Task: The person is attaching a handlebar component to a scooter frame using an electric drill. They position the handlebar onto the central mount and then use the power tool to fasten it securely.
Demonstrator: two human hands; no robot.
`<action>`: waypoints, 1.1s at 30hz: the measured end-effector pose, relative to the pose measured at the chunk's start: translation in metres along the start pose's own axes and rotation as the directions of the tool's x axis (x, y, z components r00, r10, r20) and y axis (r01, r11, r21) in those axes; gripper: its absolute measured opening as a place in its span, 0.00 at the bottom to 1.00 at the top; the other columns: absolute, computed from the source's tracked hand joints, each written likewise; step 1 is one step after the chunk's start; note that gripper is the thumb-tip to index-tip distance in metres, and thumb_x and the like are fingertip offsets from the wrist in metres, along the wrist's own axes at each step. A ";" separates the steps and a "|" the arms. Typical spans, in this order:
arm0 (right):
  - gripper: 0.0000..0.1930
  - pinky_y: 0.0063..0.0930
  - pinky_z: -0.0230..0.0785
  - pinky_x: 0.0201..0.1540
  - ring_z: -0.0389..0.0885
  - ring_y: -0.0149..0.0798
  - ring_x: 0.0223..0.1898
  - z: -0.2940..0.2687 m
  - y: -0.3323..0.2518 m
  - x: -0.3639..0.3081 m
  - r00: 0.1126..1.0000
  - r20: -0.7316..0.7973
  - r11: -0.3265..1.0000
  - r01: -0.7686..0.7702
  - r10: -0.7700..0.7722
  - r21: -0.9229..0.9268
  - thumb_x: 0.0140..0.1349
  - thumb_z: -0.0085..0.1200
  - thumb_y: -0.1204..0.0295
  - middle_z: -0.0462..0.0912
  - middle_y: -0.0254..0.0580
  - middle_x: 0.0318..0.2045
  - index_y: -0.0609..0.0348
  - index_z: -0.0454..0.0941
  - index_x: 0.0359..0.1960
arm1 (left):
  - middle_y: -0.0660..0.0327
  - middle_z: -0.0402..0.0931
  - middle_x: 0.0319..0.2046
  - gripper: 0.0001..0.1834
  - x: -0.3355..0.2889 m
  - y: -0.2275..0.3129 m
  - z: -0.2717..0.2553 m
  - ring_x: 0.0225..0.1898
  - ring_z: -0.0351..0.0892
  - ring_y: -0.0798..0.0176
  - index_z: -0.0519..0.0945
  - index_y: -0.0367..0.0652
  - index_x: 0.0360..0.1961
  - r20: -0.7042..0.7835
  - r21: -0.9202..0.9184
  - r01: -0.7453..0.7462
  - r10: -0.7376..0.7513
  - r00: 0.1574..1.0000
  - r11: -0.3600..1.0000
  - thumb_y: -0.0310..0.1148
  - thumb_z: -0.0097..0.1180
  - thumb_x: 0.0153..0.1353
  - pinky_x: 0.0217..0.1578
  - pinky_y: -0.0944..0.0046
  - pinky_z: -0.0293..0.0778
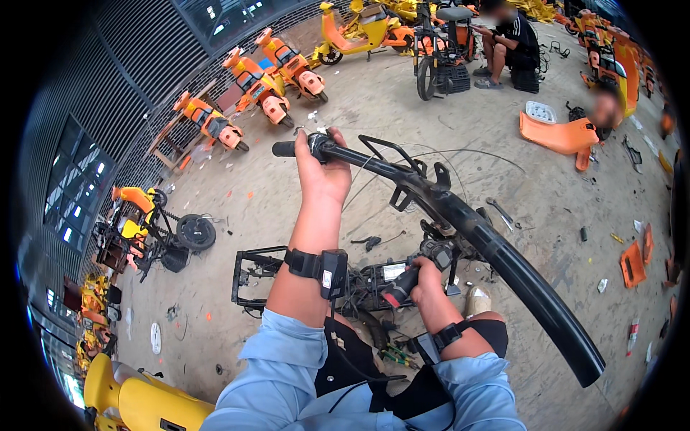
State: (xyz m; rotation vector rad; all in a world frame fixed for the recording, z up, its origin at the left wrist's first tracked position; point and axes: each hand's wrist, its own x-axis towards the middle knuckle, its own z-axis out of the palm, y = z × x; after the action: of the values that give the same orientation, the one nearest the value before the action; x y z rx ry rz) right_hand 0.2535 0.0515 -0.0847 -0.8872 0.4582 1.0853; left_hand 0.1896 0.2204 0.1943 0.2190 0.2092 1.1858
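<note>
My left hand [325, 176] is closed around the upper left end of a black handlebar [474, 226], beside its dark grip [284, 149]. The bar slants across the view to the lower right, with a bracket and thin cables along it. Lower down, my right hand [428, 281] is wrapped around a black-and-red cordless power tool [400, 289]. The tool's head is beneath the bar, near dark metal fittings; whether it touches them I cannot tell. Below is a stripped black scooter frame [249, 293] with wiring, partly hidden by my arms.
A wrench [499, 210] and small parts lie on the concrete floor. To the right are orange body panels [557, 133] and a white basket [540, 111]. Orange and yellow scooters [260, 90] stand behind; a yellow one [154, 402] is near at left. Another person [510, 43] sits far off.
</note>
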 end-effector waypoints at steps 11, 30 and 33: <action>0.07 0.46 0.77 0.33 0.75 0.42 0.29 -0.114 0.038 0.196 0.933 0.338 0.990 -0.142 0.126 0.023 0.57 0.54 0.77 0.73 0.45 0.30 0.63 0.71 0.37 | 0.53 0.75 0.34 0.17 0.029 -0.002 0.009 0.34 0.79 0.58 0.68 0.36 0.44 0.074 0.166 0.190 -0.205 0.976 0.967 0.35 0.60 0.65 0.40 0.60 0.83; 0.04 0.38 0.71 0.25 0.74 0.40 0.23 -0.022 -0.005 0.016 0.998 0.064 0.990 -0.012 0.003 0.138 0.56 0.53 0.78 0.71 0.44 0.26 0.64 0.73 0.32 | 0.60 0.78 0.38 0.15 0.020 0.008 -0.017 0.43 0.78 0.59 0.77 0.42 0.42 0.281 0.198 0.076 -0.131 0.951 0.977 0.42 0.62 0.64 0.46 0.58 0.75; 0.03 0.40 0.72 0.26 0.74 0.41 0.24 -0.027 0.001 0.003 0.995 0.096 0.993 -0.045 0.034 0.114 0.57 0.52 0.78 0.70 0.43 0.26 0.63 0.72 0.30 | 0.61 0.78 0.39 0.17 0.019 0.019 -0.035 0.43 0.77 0.59 0.76 0.40 0.43 0.316 0.088 0.078 -0.102 0.943 0.993 0.43 0.60 0.61 0.50 0.58 0.73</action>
State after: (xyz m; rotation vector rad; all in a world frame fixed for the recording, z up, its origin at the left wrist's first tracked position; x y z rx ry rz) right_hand 0.2568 0.0318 -0.1029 -0.7245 0.4568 1.1204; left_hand 0.1705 0.2468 0.1652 0.4588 -0.0219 1.0353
